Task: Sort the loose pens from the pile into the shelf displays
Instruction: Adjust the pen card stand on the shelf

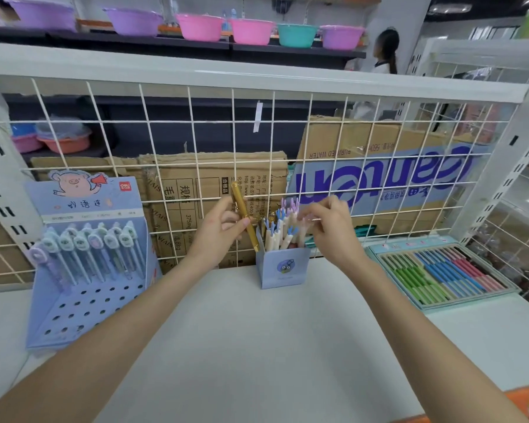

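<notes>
Fingers of my left hand [223, 227] grip a gold pen [244, 215] above the pen cup [283, 267], right hand [327, 227] pinching a pen top there, grip unclear; displays part-filled, sorting looks midway.

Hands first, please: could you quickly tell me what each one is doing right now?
Left hand: grips the gold pen.
Right hand: fingers curled above the pen cup; grasp cannot be told.

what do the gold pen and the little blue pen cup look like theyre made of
Gold pen, in the left hand: shiny gold finish, metal or metallised plastic; unclear which. Blue pen cup: apparently printed matte card, judging by its flat folded sides and sharp corners.
</notes>
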